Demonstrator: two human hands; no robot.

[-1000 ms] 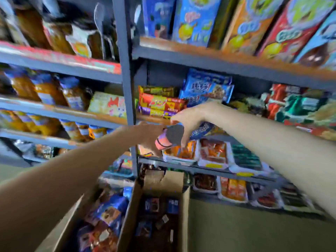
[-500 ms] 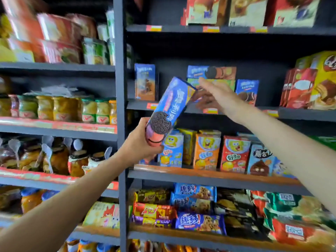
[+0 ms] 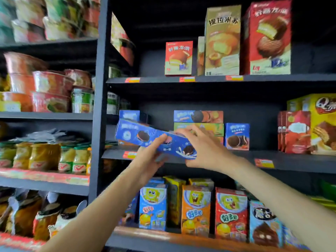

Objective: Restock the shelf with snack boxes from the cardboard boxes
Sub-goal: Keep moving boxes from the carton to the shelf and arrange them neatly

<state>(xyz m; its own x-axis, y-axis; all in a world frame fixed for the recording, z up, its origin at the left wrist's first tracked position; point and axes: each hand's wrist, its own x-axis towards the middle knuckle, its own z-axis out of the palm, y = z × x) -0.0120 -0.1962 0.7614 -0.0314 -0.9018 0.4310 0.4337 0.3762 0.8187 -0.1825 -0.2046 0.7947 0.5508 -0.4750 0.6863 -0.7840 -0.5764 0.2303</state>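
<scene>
At the middle shelf (image 3: 227, 160), our left hand (image 3: 148, 159) grips the long blue cookie box (image 3: 154, 139) from below while our right hand (image 3: 203, 148) clasps its right end. We judge it nearly placed, slanted over the shelf edge before stacked boxes (image 3: 198, 122); more restocking likely remains.

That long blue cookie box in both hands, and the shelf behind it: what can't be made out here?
All from the head view:
- Long blue cookie box: small print too blurred to read; the left hand and right hand cover its lower edge and right end.
- Stacked boxes behind: lower ones hidden by the right hand.
- Cup noodles, left: motion-blurred.
- Cardboard boxes: out of frame.
</scene>
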